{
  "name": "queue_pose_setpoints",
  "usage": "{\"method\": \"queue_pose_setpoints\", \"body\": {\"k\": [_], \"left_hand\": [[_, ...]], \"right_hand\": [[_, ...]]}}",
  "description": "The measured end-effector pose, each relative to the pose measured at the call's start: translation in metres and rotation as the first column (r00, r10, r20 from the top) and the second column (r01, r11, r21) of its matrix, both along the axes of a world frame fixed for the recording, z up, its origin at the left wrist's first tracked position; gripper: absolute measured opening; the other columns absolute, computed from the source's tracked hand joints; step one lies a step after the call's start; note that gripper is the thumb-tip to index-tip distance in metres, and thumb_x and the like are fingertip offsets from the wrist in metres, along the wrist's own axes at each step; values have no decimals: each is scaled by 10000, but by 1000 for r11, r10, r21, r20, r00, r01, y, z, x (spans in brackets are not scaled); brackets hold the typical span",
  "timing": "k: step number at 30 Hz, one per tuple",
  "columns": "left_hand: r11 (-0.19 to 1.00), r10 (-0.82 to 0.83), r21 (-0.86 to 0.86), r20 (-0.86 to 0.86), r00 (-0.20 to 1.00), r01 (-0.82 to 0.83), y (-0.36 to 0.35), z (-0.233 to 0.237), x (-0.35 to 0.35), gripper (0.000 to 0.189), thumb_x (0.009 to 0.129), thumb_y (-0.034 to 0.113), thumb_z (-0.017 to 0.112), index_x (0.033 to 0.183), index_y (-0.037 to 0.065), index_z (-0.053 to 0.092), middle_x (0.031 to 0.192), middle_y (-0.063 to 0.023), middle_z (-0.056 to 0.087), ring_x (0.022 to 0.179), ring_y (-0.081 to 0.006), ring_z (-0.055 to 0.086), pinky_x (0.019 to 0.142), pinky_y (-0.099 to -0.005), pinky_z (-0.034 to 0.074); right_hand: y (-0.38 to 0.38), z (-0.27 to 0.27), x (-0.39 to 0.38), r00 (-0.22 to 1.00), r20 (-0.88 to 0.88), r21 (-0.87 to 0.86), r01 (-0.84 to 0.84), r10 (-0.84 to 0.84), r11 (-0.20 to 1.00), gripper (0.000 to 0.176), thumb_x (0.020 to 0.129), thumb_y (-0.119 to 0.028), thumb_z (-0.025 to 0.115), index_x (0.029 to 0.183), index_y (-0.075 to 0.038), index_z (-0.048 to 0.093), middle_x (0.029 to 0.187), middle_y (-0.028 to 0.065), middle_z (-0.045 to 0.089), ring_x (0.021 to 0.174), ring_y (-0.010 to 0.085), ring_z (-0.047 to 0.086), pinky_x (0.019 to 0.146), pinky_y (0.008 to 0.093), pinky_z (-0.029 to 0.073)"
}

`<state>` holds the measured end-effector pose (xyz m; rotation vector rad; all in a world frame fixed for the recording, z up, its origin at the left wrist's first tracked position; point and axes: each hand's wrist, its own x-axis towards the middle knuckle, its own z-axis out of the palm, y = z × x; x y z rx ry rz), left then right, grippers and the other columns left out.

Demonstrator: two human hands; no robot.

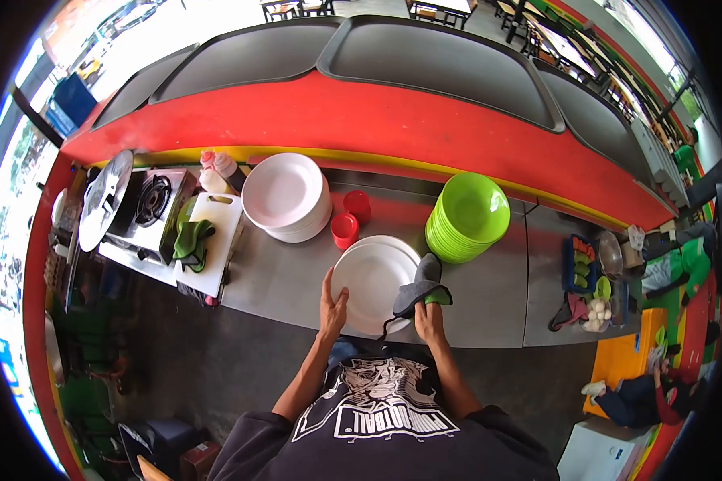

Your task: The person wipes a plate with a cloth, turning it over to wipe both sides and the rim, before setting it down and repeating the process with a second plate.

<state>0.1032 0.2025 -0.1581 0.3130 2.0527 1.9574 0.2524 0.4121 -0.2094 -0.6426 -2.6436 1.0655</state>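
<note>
Tabletop (pixel 289 268): steel, action at the near edge!
Plate (pixel 367 282): white, right there between both hands.
Cloth (pixel 419 290): over the right rim; wiping, it seems.
Right hand (pixel 429 323): gripping cloth; next move calls for an even sweep.
Left hand (pixel 333 307): clasping the left rim, wanted steady.

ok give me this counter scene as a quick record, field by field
left hand: holding left rim of white plates
right hand: holding grey-green cloth at their right side
beyond, left: tall white stack
beyond, middle: two red cups
beyond, right: green stack
far left: chopping board, stove
</note>
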Motion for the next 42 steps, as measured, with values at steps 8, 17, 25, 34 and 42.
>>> {"method": "queue_pose_setpoints", "body": {"k": [8,17,25,34,42], "left_hand": [[962,256,98,-5,967,-254,2,26,45,487,1020,233,517,1454,59,383,1370,-141,502,1258,-221,474,1059,-342,369],[954,275,98,94,957,-284,-3,36,57,440,1047,363,456,1238,-16,569,1013,-42,614,934,-116,527,835,-261,437],[956,261,109,113,959,-273,9,80,62,461,1042,399,464,915,-20,605,739,87,411,697,-30,323,579,-226,264],[961,236,105,175,956,-257,-13,71,49,471,1043,399,456,1115,-19,659,906,13,656,822,-51,563,740,-210,462],[909,340,194,163,926,-368,-4,96,55,465,1037,397,482,869,-12,629,715,95,414,666,-25,317,568,-208,267]], "right_hand": [[1,41,-10,978,-142,-94,-169,155,981,303,939,-172,498,1163,13,584,1171,282,564,1081,468,504,938,527,399],[-17,73,-13,843,-123,266,-481,524,835,300,841,-136,589,1111,-11,624,1046,258,603,977,436,577,887,523,440],[-70,120,-26,705,-260,199,-629,660,751,240,806,-169,631,980,-5,652,938,218,645,882,433,610,829,506,465],[-87,130,7,648,-126,42,-753,751,656,242,811,-166,643,974,12,646,968,209,643,907,396,618,821,485,484],[-60,125,-30,859,-169,314,-417,483,853,208,813,-193,629,902,-12,682,892,203,663,807,411,632,757,487,501]]}}
